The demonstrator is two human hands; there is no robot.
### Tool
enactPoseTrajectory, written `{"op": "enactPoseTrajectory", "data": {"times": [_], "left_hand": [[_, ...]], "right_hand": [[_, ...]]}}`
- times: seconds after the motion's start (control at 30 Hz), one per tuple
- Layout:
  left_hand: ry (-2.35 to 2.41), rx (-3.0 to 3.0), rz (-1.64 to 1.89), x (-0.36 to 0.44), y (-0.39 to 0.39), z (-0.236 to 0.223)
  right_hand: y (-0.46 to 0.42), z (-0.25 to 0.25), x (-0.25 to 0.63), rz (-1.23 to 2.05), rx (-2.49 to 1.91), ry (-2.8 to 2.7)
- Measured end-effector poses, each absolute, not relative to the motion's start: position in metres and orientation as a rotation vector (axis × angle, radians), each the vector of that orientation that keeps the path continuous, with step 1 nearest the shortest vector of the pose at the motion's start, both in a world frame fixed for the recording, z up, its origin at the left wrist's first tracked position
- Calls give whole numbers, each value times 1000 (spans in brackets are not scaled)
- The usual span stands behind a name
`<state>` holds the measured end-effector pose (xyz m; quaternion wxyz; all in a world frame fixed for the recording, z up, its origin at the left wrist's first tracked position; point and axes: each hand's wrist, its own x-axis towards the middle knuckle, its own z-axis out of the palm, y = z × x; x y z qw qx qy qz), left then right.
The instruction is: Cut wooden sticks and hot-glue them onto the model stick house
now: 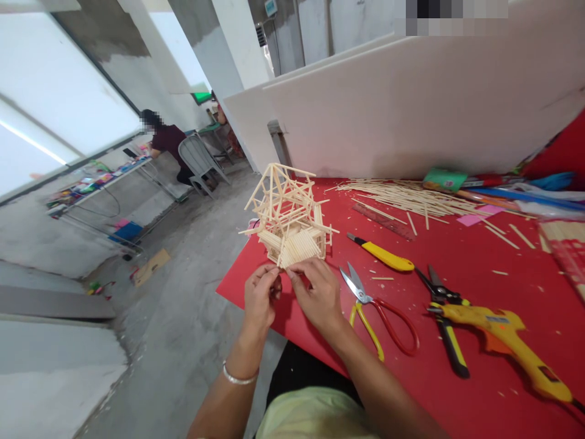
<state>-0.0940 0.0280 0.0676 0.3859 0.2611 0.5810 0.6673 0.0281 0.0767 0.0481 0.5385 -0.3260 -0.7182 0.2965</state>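
Observation:
A small model house of thin wooden sticks (299, 244) stands near the left corner of the red table. Its upper part is an open frame of sticks rising to a point, and a panel of sticks laid side by side slopes toward me. My left hand (264, 292) is closed in a pinch at the panel's near lower corner; what lies between its fingertips is too small to make out. My right hand (317, 289) is closed too, its fingers bent against the panel's near edge and its thumb close to the left fingertips.
Red-and-yellow scissors (361, 296), a yellow utility knife (388, 255), black-and-yellow cutters (450, 341) and a yellow glue gun (498, 326) lie to the right. Loose sticks (402, 198) and a ruler (384, 222) lie behind. A person (169, 140) sits at another table.

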Motion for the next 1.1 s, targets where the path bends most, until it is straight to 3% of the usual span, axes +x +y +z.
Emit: {"op": "enactPoseTrajectory", "data": {"times": [0.27,0.43,0.63,0.77,1.1], "left_hand": [[1563,608,1762,-90,24,60],[1494,641,1585,-78,14,30],[1511,988,1192,-54,3,9],[1485,1154,1203,-47,10,7],[1627,1414,1280,-66,15,-14]], "right_hand": [[65,53,41,688,-793,-1751],[49,43,76,591,-887,-1918],[50,25,146,347,-1302,-1972],[67,33,177,184,-1597,-2006],[72,24,124,258,-1589,-2364]]}}
